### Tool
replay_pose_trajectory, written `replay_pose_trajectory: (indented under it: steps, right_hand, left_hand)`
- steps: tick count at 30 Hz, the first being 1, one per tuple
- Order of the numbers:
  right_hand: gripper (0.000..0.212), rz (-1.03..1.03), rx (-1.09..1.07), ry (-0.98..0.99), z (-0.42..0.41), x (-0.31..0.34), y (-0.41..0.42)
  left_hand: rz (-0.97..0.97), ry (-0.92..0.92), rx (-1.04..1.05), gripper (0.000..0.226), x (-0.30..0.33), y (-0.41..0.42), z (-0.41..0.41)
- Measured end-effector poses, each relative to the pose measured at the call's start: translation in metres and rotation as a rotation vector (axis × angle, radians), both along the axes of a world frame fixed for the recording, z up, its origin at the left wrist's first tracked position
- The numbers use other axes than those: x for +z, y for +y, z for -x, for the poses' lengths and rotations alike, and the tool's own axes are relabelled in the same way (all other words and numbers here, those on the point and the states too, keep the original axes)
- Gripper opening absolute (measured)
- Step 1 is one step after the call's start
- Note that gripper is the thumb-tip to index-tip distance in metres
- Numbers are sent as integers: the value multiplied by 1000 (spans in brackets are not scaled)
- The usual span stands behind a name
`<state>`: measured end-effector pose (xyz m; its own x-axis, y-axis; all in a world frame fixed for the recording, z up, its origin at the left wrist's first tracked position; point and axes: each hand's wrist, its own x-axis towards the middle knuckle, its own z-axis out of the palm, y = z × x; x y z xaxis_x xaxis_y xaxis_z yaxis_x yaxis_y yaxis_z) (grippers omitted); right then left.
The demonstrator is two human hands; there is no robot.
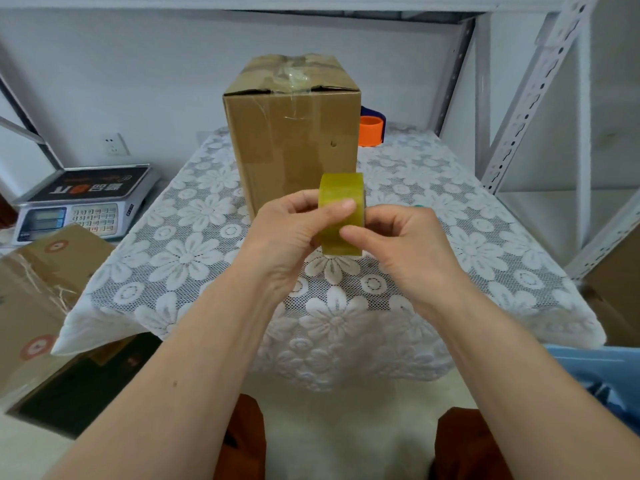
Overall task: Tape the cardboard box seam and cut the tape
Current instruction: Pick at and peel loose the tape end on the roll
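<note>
Two bare arms reach out from the bottom edge toward a small table with a white flower cloth. Both hands hold a roll of yellow tape up in the air, just in front of the cardboard box. The left hand grips the roll from the left side, with its thumb lying flat on the front of the tape. The right hand pinches the roll from the right side, its thumb pressed on the tape's lower front and its other fingers curled in behind.

The cardboard box stands tall on the table, behind the tape roll. Shiny clear tape is crinkled over its top seam and runs a little way down its front. An orange and blue tape holder peeks out from behind the box on its right. A weighing scale sits well to the left of the box. Another brown box rests lower down, to the left of the table.
</note>
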<state>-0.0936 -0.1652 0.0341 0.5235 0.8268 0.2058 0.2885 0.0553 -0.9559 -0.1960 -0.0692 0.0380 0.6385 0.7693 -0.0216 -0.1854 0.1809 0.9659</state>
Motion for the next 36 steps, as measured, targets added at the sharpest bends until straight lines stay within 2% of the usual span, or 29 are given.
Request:
replay_pose_trajectory:
  steps: [4, 10, 16, 22, 26, 29, 31, 34, 36]
  right_hand:
    - [4, 15, -8, -33, -3, 1, 0]
    - [3, 23, -21, -80, 0, -2, 1]
    - [11, 13, -30, -169, 1, -4, 3]
    - [26, 59, -78, -322, 6, -8, 5]
    - [18, 104, -123, -312, 8, -9, 5]
    - [19, 132, -94, -284, 7, -6, 4]
    - [18, 195, -54, -329, 3, -3, 1]
    - [2, 178, -150, -394, -10, 1, -2]
    - [14, 85, -236, -435, -12, 1, -1]
  left_hand:
    - [4, 27, 2, 16, -4, -3, -4]
    - [24, 47, 23, 33, -3, -9, -8]
    - [44, 39, 66, 20, -4, -13, -12]
    - [-18, 114, 63, 39, -3, -13, -13]
    - [-158, 157, 33, 20, 2, -15, -9]
    - [-218, 200, 1, 24, 7, -12, -2]
    - [-328, 281, 13, 27, 8, -10, 3]
    - [-689, 511, 99, 30, 4, -5, 6]
    - [-1012, 712, 120, 33, -2, -4, 7]
